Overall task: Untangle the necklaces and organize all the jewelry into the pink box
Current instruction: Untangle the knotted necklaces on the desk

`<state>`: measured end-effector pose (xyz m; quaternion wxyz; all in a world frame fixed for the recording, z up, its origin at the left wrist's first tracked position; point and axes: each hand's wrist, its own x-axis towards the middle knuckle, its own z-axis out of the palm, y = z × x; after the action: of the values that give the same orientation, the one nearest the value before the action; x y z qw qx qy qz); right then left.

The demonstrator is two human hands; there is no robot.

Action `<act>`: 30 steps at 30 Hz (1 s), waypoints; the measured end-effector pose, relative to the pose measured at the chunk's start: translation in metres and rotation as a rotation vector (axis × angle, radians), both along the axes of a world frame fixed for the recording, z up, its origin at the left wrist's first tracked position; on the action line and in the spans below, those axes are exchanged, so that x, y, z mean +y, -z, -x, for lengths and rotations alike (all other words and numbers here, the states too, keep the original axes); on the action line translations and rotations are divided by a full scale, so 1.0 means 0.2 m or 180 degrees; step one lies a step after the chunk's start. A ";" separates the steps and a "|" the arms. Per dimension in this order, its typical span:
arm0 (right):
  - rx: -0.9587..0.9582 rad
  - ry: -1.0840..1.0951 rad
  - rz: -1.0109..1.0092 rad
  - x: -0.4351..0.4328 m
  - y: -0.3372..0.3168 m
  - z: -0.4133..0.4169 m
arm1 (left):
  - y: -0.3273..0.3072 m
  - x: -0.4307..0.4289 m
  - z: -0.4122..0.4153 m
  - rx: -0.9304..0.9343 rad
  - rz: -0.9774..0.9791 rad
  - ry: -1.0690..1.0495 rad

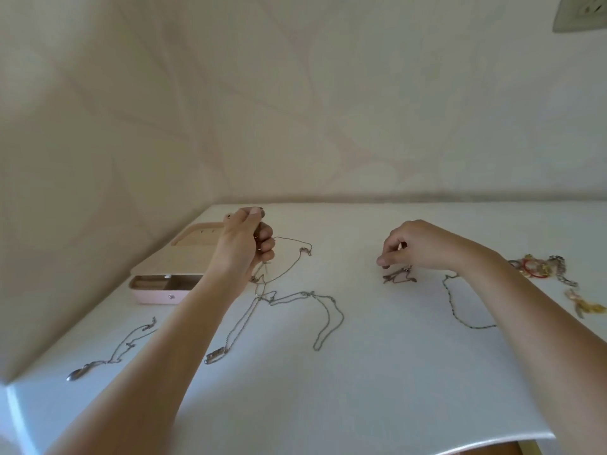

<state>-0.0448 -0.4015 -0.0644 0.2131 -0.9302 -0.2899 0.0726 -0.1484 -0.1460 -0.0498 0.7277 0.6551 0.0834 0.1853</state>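
- Several thin silver tangled chains (272, 298) lie spread across the middle of a white table (361, 372), looped over one another.
- The left hand (246, 239) has its fingers curled round one strand and lifts it above the table, probably to let the other loops hang free and show where they cross.
- The right hand (415, 247) is well apart from the left. Its curled fingertips sit just above a small knot (399, 278) of chain. I cannot tell whether they pinch it.
- A darker chain (447, 295) trails from that knot towards the near side and passes under the right wrist.
- The pink box (157, 296) stands at the far left, just beyond the left forearm. Its lid (193, 239) is open, ready to receive pieces.
- A separate necklace (126, 345) lies stretched out at the near left, seemingly already freed.
- A pile of bracelets (538, 269) and a gold piece (584, 307) wait at the far right.
- A wall socket (579, 14) shows at the top right.
- No brand, label or writing is readable.
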 end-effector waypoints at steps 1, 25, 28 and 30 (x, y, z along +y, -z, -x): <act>-0.0080 0.0076 0.0018 0.00 0.02 -0.02 | 0.00 0.00 0.00 0.0002 -0.0078 0.0040; 0.0592 -0.0697 -0.0362 0.19 0.12 0.11 | -0.54 -0.36 -0.46 -0.0526 0.1016 0.0883; 0.0590 -0.0519 -0.0110 0.14 0.12 0.07 | -0.55 -0.39 -0.57 -0.0493 0.0935 0.0726; 0.0588 -0.0516 -0.0163 0.11 0.11 0.06 | -0.55 -0.41 -0.63 -0.0420 0.0755 0.0690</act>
<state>-0.0563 -0.3788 -0.0865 0.2561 -0.8873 -0.3451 0.1675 -0.0225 -0.2271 0.0593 0.8196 0.5561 -0.0143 0.1373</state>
